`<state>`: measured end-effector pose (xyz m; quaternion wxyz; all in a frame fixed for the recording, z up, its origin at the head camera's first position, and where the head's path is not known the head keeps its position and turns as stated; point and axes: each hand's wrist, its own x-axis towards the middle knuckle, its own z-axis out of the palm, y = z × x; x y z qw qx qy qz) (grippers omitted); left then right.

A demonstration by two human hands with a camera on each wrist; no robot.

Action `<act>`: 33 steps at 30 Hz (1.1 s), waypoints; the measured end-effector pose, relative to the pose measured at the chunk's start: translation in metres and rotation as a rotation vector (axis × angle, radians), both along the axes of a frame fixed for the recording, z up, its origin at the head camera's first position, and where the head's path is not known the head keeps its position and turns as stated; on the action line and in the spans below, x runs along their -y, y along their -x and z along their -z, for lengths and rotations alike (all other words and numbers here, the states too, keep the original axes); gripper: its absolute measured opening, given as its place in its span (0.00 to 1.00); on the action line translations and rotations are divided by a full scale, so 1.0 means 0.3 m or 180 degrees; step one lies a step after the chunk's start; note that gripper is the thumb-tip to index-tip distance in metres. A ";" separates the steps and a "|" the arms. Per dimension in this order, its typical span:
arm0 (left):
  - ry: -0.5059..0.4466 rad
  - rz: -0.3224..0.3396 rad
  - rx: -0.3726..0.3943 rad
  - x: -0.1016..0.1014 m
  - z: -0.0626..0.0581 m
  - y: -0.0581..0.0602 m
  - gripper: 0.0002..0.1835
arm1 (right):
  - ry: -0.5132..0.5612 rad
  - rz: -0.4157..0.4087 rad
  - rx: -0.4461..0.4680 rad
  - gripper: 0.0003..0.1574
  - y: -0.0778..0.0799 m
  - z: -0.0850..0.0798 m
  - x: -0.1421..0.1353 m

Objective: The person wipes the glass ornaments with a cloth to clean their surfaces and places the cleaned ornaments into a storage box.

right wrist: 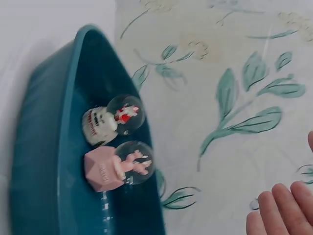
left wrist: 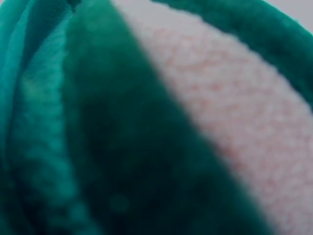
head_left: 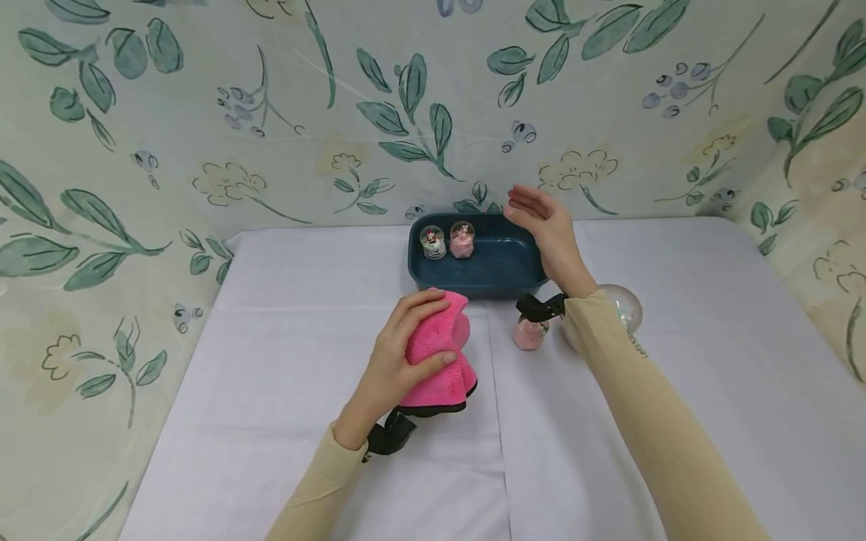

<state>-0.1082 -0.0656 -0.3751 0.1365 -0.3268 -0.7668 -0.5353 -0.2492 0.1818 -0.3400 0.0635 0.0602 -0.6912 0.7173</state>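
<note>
My left hand [head_left: 399, 349] holds a bunched pink cloth [head_left: 436, 361] with a black edge, just in front of the dark blue bin [head_left: 501, 284]. Whether anything lies inside the cloth's folds is hidden. Blurred green and pale pink fabric [left wrist: 234, 98] fills the left wrist view. Over the bin's right end, my right hand [head_left: 551, 237] is raised with fingers extended and holds nothing. Two small snow globes stand side by side at the bin's left: one with a white base [right wrist: 98, 126], the other with a pink base [right wrist: 102, 169].
Under my right forearm, a small pink-based globe [head_left: 529, 334] stands on the white tablecloth [head_left: 304, 361]. A larger clear globe [head_left: 621, 306] sits to its right, partly hidden by the sleeve. A leaf-patterned fabric [head_left: 284, 173] hangs behind the table.
</note>
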 end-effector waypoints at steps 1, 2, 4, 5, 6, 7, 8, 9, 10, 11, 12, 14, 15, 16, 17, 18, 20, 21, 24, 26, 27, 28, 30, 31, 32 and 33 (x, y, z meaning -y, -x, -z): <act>0.0004 -0.0005 0.0003 0.000 0.000 0.000 0.33 | 0.0071 -0.0006 -0.0026 0.31 -0.013 -0.009 -0.006; 0.0002 -0.0006 0.0002 0.000 0.000 0.000 0.33 | 0.0123 -0.0008 -0.0060 0.31 -0.027 -0.016 -0.012; 0.0004 -0.0011 -0.0003 0.000 0.001 0.000 0.33 | 0.0251 -0.0017 -0.0149 0.30 -0.055 -0.027 -0.022; 0.0006 -0.0015 -0.0002 0.000 0.002 0.000 0.34 | 0.0348 -0.0029 -0.0190 0.29 -0.069 -0.031 -0.026; 0.0007 -0.0018 -0.0009 0.000 0.001 0.000 0.33 | 0.0417 -0.0037 -0.0228 0.28 -0.084 -0.034 -0.030; 0.0005 -0.0021 -0.0016 0.000 0.002 0.001 0.33 | 0.0459 -0.0031 -0.0255 0.28 -0.099 -0.036 -0.032; 0.0006 -0.0024 -0.0023 0.001 0.002 0.001 0.33 | 0.0497 -0.0026 -0.0287 0.27 -0.113 -0.036 -0.035; 0.0009 -0.0025 -0.0025 0.001 0.003 0.001 0.33 | 0.0538 -0.0017 -0.0304 0.27 -0.129 -0.037 -0.036; 0.0014 -0.0028 -0.0029 0.001 0.003 0.000 0.33 | 0.0584 -0.0001 -0.0311 0.26 -0.144 -0.038 -0.037; 0.0016 -0.0028 -0.0026 0.002 0.003 0.000 0.33 | 0.0608 0.0014 -0.0314 0.26 -0.160 -0.038 -0.039; 0.0016 -0.0027 -0.0028 0.002 0.004 0.000 0.33 | 0.0607 0.0036 -0.0324 0.26 -0.176 -0.037 -0.040; 0.0018 -0.0030 -0.0022 0.002 0.004 -0.001 0.33 | 0.0593 0.0082 -0.0328 0.27 -0.207 -0.033 -0.044; 0.0018 -0.0030 -0.0020 0.002 0.004 -0.002 0.33 | 0.0581 0.0107 -0.0323 0.28 -0.223 -0.030 -0.047; 0.0020 -0.0030 -0.0022 0.001 0.004 -0.002 0.33 | 0.0569 0.0129 -0.0315 0.28 -0.238 -0.025 -0.049; 0.0020 -0.0029 -0.0015 0.001 0.004 -0.001 0.33 | 0.0541 0.0147 -0.0304 0.29 -0.253 -0.019 -0.051; 0.0021 -0.0029 -0.0010 0.001 0.004 -0.002 0.33 | 0.0520 0.0170 -0.0295 0.29 -0.266 -0.011 -0.053; 0.0019 -0.0026 -0.0006 0.001 0.002 -0.004 0.33 | 0.0501 0.0204 -0.0258 0.29 -0.289 0.009 -0.056; 0.0020 -0.0025 0.0000 0.001 0.002 -0.004 0.33 | 0.0498 0.0222 -0.0249 0.29 -0.299 0.022 -0.056; 0.0025 -0.0024 0.0028 0.001 0.004 -0.005 0.33 | 0.0437 0.0265 -0.0204 0.29 -0.324 0.070 -0.058; 0.0029 -0.0024 0.0036 0.001 0.008 -0.003 0.33 | 0.0403 0.0283 -0.0164 0.29 -0.339 0.105 -0.058; 0.0030 -0.0023 0.0041 0.002 0.009 -0.002 0.33 | 0.0377 0.0295 -0.0138 0.29 -0.347 0.121 -0.058; 0.0031 -0.0023 0.0048 0.002 0.010 -0.001 0.33 | 0.0343 0.0312 -0.0108 0.29 -0.354 0.137 -0.057; 0.0028 -0.0019 0.0049 0.002 0.011 0.000 0.33 | 0.0275 0.0344 -0.0039 0.30 -0.368 0.166 -0.057; 0.0026 -0.0016 0.0047 0.002 0.011 0.000 0.33 | 0.0233 0.0361 0.0001 0.31 -0.375 0.180 -0.057; 0.0027 -0.0017 0.0053 0.002 0.011 0.000 0.33 | 0.0192 0.0385 0.0041 0.31 -0.381 0.193 -0.057; 0.0028 -0.0016 0.0060 0.002 0.011 -0.001 0.33 | 0.0157 0.0410 0.0083 0.31 -0.386 0.203 -0.057</act>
